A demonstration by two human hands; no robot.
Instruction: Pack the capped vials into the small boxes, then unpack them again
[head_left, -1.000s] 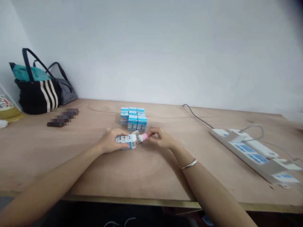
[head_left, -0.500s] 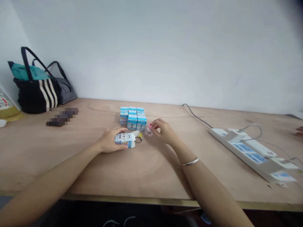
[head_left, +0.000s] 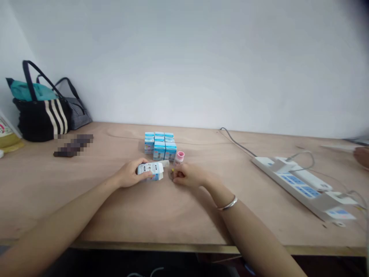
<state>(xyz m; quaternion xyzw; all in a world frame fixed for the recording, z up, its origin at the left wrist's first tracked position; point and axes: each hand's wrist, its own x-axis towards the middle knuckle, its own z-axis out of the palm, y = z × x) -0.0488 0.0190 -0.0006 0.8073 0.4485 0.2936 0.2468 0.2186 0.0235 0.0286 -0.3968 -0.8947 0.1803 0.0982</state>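
Head view, looking forward and down across a plywood counter [head_left: 184,219]:

- Left hand [head_left: 129,174]: fingers wrap a small white-and-blue carton [head_left: 150,170], held just above the counter near its middle. The carton's printed panel shows small pictures and dark bands; the writing is too small to read. A white end juts out beside it.
- Right hand [head_left: 187,175]: fingers curl inward, nearly closed, with a tiny yellow speck at the fingertips. Whether they have hold of anything, I cannot tell. A silver bangle [head_left: 227,204] circles the wrist.
- Just behind the right hand, a clear bottle with a pink cap [head_left: 179,157] stands upright.
- Beside that bottle, blue-and-white boxes [head_left: 159,145] sit in a tight block toward the back edge; their print is unreadable.
- Right side: a white power strip [head_left: 296,184] with blue labels, its wording illegible, and a grey cord [head_left: 236,143].
- Back left corner: a black tote with cream stripes [head_left: 43,121], a grey striped bag [head_left: 76,115], and a pixelated dark object [head_left: 73,145].
- Far right edge: another person's hand [head_left: 361,157].
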